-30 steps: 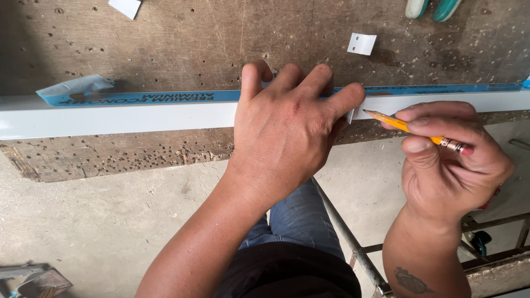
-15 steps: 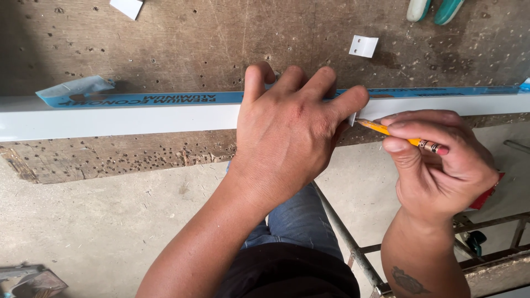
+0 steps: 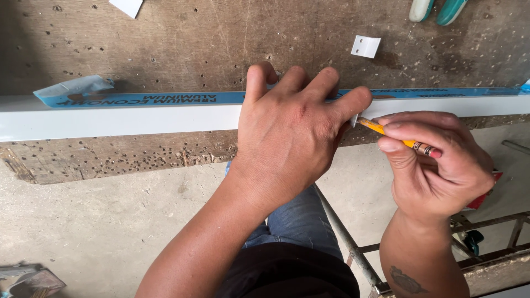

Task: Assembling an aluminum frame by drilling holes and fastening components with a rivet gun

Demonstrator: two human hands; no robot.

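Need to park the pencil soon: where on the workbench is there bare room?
Bare board lies beyond the white strip, between the white paper scrap and the small white bracket. It is crowded where the left hand and right hand meet at the pencil.

The left hand (image 3: pixel 290 132) hides the white bar's (image 3: pixel 121 118) middle (both ends cut off).

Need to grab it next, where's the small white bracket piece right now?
In the head view, the small white bracket lies on the wooden workbench, upper right, beyond the white aluminium bar.

Workshop: drill-pocked plywood workbench (image 3: pixel 138 157), dusty concrete floor (image 3: pixel 94 232), white aluminium profile (image 3: pixel 121 120), metal frame (image 3: pixel 497 243).
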